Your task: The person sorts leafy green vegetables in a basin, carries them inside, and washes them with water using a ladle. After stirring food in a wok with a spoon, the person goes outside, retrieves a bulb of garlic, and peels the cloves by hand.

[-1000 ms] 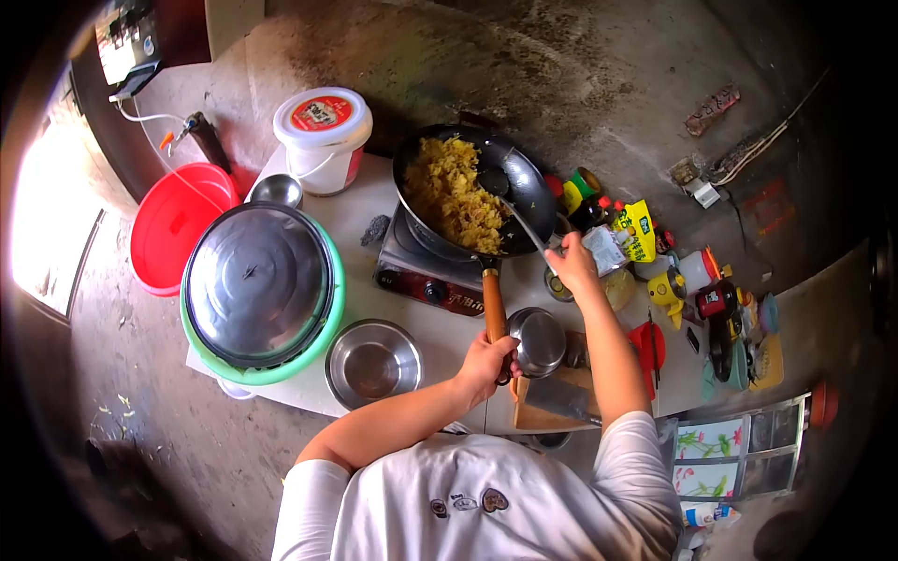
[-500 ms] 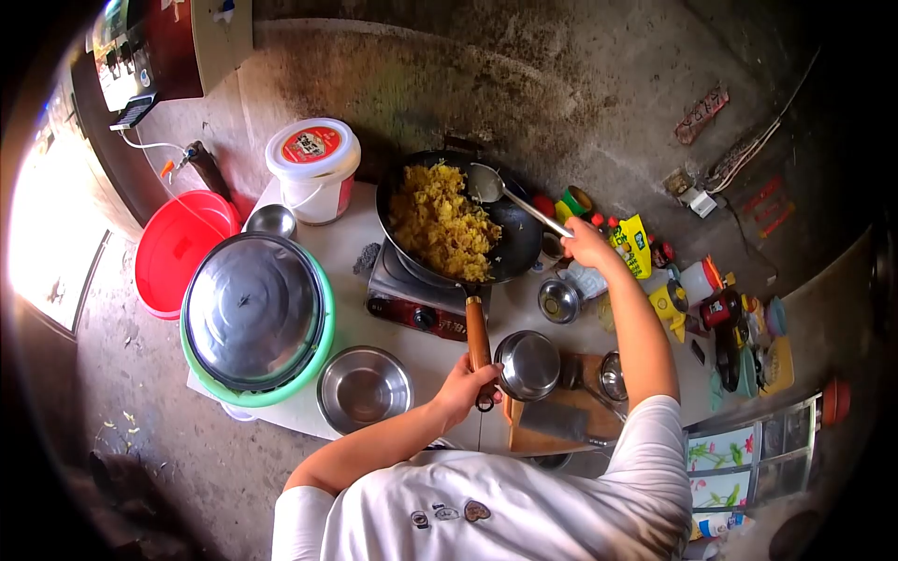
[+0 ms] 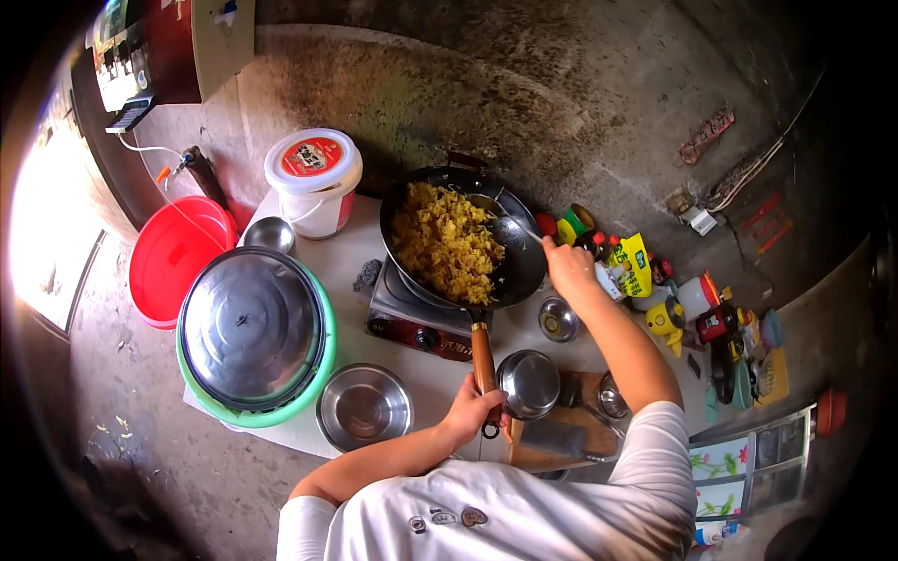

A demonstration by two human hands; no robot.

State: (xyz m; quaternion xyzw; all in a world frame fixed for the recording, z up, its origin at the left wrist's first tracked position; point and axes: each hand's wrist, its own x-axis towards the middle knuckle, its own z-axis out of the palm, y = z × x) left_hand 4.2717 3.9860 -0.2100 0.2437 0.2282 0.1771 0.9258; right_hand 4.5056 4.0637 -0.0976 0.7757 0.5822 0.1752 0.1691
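Where left hand [image 3: 472, 413] grips, handle [image 3: 483, 357] hides

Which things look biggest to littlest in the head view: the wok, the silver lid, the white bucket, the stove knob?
1. Wok and silver lid: too alike to rank
2. White bucket
3. Stove knob

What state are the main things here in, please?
Wok: on stove, holding food
Wok handle: in left-hand grip
Metal utensil: in right-hand grip, head in wok
Stove: flame not visible
White bucket: lidded
Green basin: covered by steel lid
Red basin: uncovered
Steel bowl: upright, uncovered
Cleaver: flat on board
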